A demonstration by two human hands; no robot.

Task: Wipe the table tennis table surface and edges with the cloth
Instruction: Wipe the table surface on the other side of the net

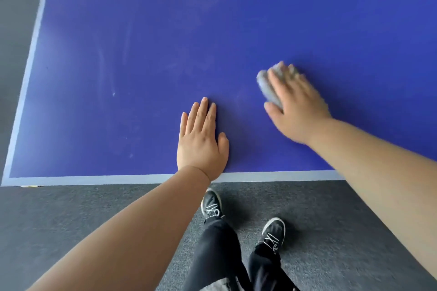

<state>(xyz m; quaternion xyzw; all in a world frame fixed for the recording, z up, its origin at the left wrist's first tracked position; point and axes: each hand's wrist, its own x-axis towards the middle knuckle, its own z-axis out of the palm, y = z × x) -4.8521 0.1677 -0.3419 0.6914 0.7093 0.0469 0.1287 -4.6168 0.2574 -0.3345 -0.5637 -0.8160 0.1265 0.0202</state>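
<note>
Here, cloth point(267, 88) lengthwise toward the far side under flat right hand point(296, 111); left hand point(201, 142) flat.

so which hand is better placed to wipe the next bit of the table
Right. The right hand presses the cloth on the blue table; the left hand lies flat and bare near the front edge.

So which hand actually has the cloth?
The right hand: the grey cloth sits under its fingers. The left hand lies flat and bare on the blue table.
</note>
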